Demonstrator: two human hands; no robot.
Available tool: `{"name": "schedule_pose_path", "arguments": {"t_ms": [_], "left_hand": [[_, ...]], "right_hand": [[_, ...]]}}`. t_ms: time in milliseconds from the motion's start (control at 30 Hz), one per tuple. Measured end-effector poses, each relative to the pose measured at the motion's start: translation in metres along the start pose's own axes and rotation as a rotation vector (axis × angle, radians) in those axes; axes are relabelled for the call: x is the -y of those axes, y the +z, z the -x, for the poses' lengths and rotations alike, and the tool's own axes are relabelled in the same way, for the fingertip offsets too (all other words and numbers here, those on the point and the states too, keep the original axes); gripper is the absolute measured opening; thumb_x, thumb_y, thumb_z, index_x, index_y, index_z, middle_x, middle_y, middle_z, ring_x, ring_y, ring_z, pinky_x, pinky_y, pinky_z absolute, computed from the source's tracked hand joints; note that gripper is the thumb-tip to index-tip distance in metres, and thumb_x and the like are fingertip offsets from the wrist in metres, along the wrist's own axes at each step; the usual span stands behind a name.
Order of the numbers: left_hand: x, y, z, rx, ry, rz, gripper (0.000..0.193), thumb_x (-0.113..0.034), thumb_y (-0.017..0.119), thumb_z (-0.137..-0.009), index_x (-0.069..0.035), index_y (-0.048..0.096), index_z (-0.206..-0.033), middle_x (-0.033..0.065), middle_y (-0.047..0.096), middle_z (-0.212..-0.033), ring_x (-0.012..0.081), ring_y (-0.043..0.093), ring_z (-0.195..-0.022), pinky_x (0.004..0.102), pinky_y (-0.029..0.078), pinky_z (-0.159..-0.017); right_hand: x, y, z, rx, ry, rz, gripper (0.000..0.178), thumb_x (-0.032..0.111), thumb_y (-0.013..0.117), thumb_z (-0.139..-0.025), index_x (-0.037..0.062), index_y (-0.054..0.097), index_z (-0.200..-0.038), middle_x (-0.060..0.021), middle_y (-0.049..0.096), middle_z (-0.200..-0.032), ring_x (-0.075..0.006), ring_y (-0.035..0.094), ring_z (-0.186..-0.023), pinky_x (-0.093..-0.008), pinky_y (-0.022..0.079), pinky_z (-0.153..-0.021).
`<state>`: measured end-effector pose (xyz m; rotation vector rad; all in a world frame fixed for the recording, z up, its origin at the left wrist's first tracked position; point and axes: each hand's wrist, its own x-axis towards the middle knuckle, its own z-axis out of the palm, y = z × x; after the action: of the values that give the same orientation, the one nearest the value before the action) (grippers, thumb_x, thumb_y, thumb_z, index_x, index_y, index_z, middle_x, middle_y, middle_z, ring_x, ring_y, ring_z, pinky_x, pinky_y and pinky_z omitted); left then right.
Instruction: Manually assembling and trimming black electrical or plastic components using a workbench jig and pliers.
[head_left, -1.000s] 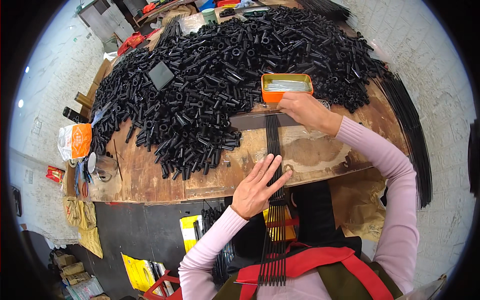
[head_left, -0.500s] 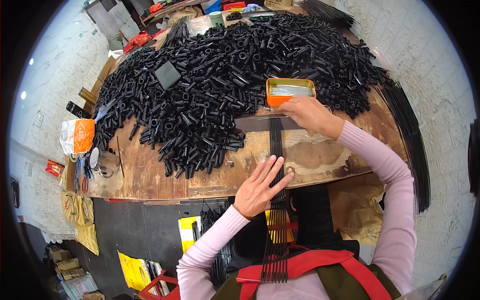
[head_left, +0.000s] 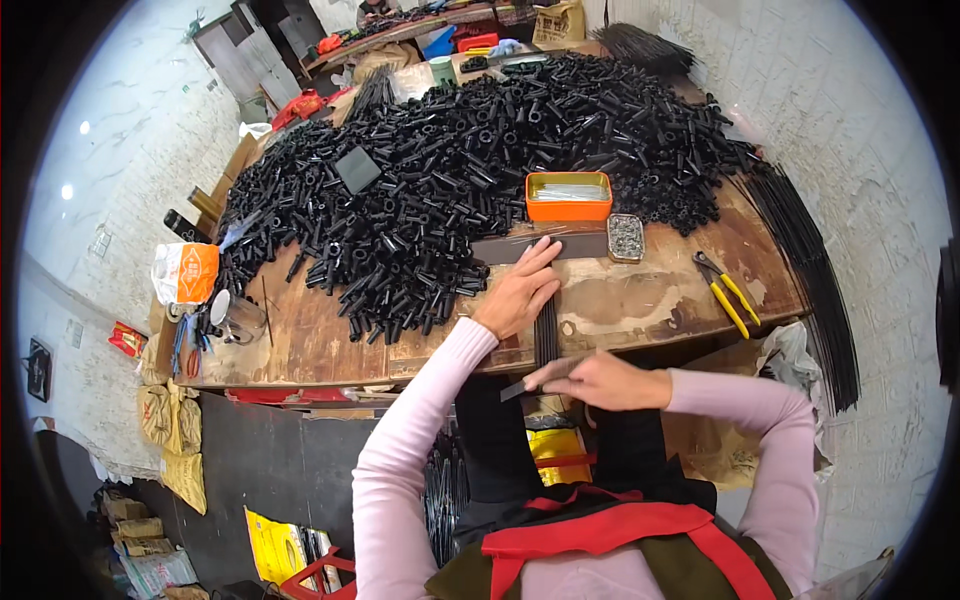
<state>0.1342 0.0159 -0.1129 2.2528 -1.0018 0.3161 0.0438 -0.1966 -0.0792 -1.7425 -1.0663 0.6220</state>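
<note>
Over black rods (head_left: pixel 545 338) — left hand (head_left: pixel 517 297)

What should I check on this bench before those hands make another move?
1. Left hand over the black rods: ok.
2. Right hand holding something identifiable: cannot tell; the flat grey thing is blurred.
3. Orange tin open, thin silver pieces inside: ok.
4. Small container of metal bits clear of both hands: ok.
5. Yellow-handled pliers lying on the table, away from both hands: ok.
6. Clear room on the left hand's left: not ok; the heaped black tubes lie close by.
</note>
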Motion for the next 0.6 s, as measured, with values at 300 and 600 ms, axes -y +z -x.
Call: {"name": "schedule_pose_path", "arguments": {"t_ms": [300, 600], "left_hand": [[-0.068, -0.003, 0.008, -0.043, -0.588, 1.064, 0.064, -0.053, 0.026, -0.104, 0.003, 0.055, -0.118, 0.0144, 0.067, -0.101, 0.0204, 0.065, -0.091, 0.0324, 0.052, -0.082], [-0.215, -0.008, 0.058, -0.151, -0.303, 1.176, 0.021, -0.019, 0.043, -0.106, -0.006, 0.051, -0.091, 0.0, 0.052, -0.073, 0.0103, 0.056, -0.072, 0.0256, 0.048, -0.071]], "right_hand": [[0.169, -0.112, -0.017, -0.207, -0.167, -0.237, 0.025, 0.021, 0.06, -0.098, 0.0, 0.065, -0.11, -0.0098, 0.069, -0.103, -0.017, 0.067, -0.097, -0.033, 0.055, -0.088], [0.226, -0.11, -0.029, -0.122, -0.074, -0.049, 0.03, 0.028, 0.059, -0.099, 0.0028, 0.063, -0.117, -0.0061, 0.07, -0.103, -0.0147, 0.068, -0.097, -0.0281, 0.052, -0.091]]}}
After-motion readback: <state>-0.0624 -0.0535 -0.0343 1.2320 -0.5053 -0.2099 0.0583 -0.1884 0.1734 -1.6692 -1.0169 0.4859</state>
